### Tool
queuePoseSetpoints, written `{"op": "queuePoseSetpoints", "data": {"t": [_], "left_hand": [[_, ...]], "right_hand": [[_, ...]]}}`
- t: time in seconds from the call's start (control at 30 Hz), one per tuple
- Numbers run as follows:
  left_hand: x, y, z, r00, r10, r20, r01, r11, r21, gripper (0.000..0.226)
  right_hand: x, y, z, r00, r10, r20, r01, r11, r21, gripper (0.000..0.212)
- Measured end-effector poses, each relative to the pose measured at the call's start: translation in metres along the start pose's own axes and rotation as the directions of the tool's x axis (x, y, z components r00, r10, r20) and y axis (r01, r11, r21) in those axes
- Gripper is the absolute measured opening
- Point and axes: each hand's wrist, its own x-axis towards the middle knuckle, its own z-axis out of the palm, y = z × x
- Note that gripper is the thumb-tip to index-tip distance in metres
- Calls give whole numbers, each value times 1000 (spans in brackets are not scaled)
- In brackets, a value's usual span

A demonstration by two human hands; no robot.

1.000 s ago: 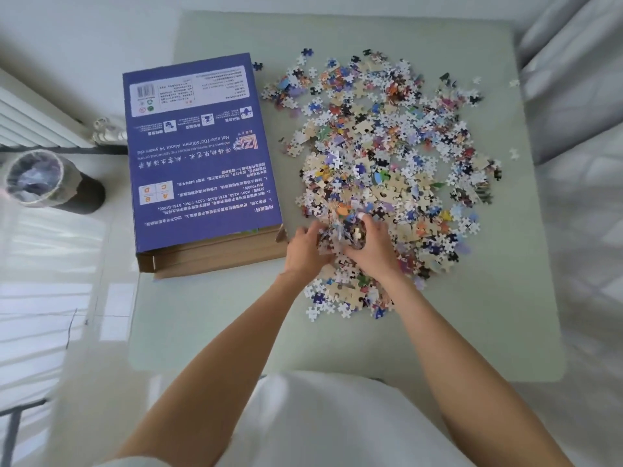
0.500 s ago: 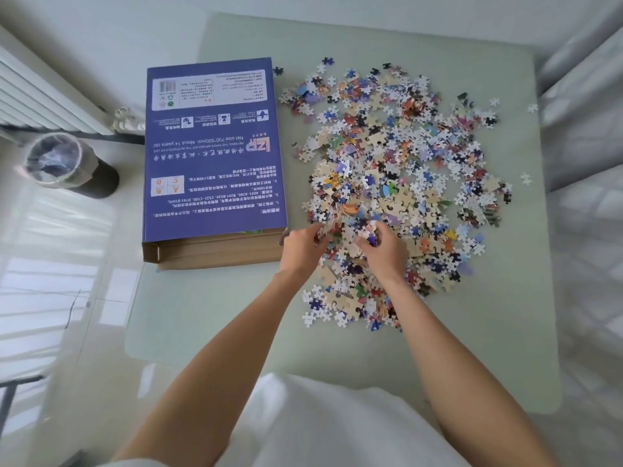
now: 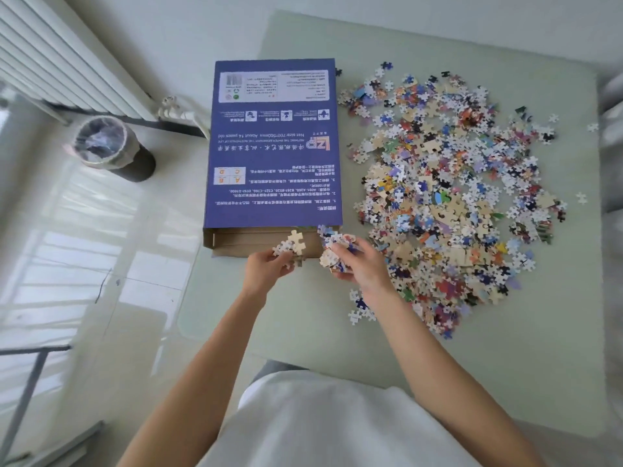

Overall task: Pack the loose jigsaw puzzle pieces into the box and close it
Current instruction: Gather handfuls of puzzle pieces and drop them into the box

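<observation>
A flat blue puzzle box [image 3: 274, 146] lies on the pale green table [image 3: 505, 365], its brown inner tray showing at the open near end [image 3: 236, 242]. A wide heap of loose jigsaw pieces [image 3: 448, 183] covers the table to the right of the box. My left hand [image 3: 266, 267] grips a small clump of pieces right at the box's open end. Close beside it, my right hand [image 3: 357, 261] holds a bigger handful near the box's near right corner.
A bin lined with a plastic bag [image 3: 108, 146] stands on the floor left of the table, next to a white radiator [image 3: 67, 62]. A few stray pieces [image 3: 360, 313] lie near my right forearm. Grey fabric [image 3: 612, 129] borders the table's right edge.
Both hands scooped pieces out of the near edge of the heap and carried them left to the box's open end. The view has also shifted left.
</observation>
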Motion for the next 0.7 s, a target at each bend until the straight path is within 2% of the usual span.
{"op": "queuePoseSetpoints", "data": {"t": [0.07, 0.2, 0.3, 0.37, 0.47, 0.53, 0.6, 0.7], "left_hand": [[12, 0, -14, 1000, -24, -9, 24, 998, 64, 9], [31, 5, -29, 999, -42, -14, 43, 987, 152, 10], [38, 15, -32, 996, 64, -67, -50, 981, 188, 12], [40, 15, -34, 989, 123, -83, -107, 979, 175, 12], [40, 7, -36, 989, 137, -54, -129, 983, 131, 11], [36, 5, -38, 986, 163, -24, -159, 979, 127, 21], [36, 1, -43, 981, 193, 10, -192, 972, 136, 27], [34, -7, -51, 961, 276, 12, -266, 909, 320, 30]], "right_hand": [[4, 6, 24, 999, 31, 19, -30, 997, -64, 14], [18, 13, 52, 995, 70, -68, -78, 988, -132, 13], [28, 12, 68, 987, 63, -146, -85, 985, -153, 11], [35, 11, 78, 978, 54, -204, -81, 989, -124, 12], [43, 8, 93, 965, 64, -254, -44, 996, 83, 23], [43, 6, 96, 969, 43, -244, -2, 986, 169, 30], [43, 9, 96, 972, 16, -236, 23, 987, 161, 32], [40, 18, 90, 965, -21, -261, 35, 998, 47, 27]]}}
